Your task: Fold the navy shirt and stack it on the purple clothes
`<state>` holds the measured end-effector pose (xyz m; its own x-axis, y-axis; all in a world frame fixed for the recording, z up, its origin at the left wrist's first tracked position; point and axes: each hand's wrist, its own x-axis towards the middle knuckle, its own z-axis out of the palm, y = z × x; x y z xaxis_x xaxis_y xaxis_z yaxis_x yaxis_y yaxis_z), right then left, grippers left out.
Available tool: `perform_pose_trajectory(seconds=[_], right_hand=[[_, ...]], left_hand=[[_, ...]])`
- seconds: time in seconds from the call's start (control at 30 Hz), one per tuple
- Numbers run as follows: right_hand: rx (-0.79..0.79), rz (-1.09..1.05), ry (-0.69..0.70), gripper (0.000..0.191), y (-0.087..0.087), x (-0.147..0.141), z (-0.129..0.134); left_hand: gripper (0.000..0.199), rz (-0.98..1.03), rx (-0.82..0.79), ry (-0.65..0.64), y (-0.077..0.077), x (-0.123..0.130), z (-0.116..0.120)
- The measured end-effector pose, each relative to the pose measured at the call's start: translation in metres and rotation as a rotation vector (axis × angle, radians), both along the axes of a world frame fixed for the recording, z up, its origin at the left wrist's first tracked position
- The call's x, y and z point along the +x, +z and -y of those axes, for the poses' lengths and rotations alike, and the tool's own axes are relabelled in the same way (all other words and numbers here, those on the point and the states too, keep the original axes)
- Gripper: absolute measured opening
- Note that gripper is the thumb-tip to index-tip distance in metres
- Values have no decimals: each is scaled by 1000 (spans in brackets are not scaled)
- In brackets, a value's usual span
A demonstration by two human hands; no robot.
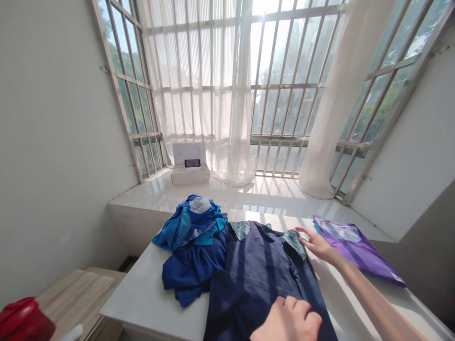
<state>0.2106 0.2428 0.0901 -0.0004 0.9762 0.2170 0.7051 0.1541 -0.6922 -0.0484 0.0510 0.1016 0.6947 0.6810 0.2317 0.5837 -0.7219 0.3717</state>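
Observation:
A dark navy garment (pixel 256 274) with grey-green patterned patches at its upper corners lies spread out on the white table. My right hand (pixel 318 244) reaches to its upper right corner. The index finger and thumb are apart and touch the edge of the patterned patch (pixel 294 242). My left hand (pixel 288 322) is over the lower part of the garment, closed, with curled fingers against the cloth. Its fingertips are hidden.
A heap of blue clothes (pixel 195 237) lies left of the garment. At the right rests a folded purple item (pixel 351 241). An open white box (pixel 190 175) with a phone (pixel 192 163) stands on the window ledge. A red object (pixel 24 319) is at lower left.

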Motion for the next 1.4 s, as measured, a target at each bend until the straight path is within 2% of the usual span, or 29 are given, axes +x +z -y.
perform_pose_trajectory(seconds=[0.1,0.13,0.2,0.27,0.37,0.43,0.53,0.63,0.8,0.97,1.1,1.23,1.4], right_hand=[[22,-24,-31,53,-6,-3,4],[32,-35,-37,55,-9,-6,6],[60,-64,-47,54,-17,-10,8],[92,-92,-64,50,-25,-14,8],[131,-114,-110,48,-36,-16,5],[157,-118,-133,48,-42,-14,2],[182,-129,-142,44,-47,-9,-1],[185,-149,-140,38,-50,-5,-3],[174,-195,-186,33,-54,3,-6],[163,-188,-181,35,-50,10,-7],[159,-135,-170,39,-45,6,-6],[165,-103,-175,42,-41,0,-4],[174,-61,-259,48,-38,3,-3]], left_hand=[[43,45,-35,0,48,1,-42],[42,61,-52,28,58,5,-58],[39,90,-124,133,66,20,-90],[44,100,-188,209,61,36,-119],[57,77,-251,259,38,56,-151],[65,74,-288,295,21,63,-164],[65,122,-279,343,3,67,-173],[53,169,-276,339,-3,69,-177],[36,226,-312,363,-4,71,-183],[29,335,-399,275,-4,71,-186],[25,388,-443,267,-3,70,-187],[34,398,-447,274,-1,67,-187],[43,339,-395,304,0,65,-184]])
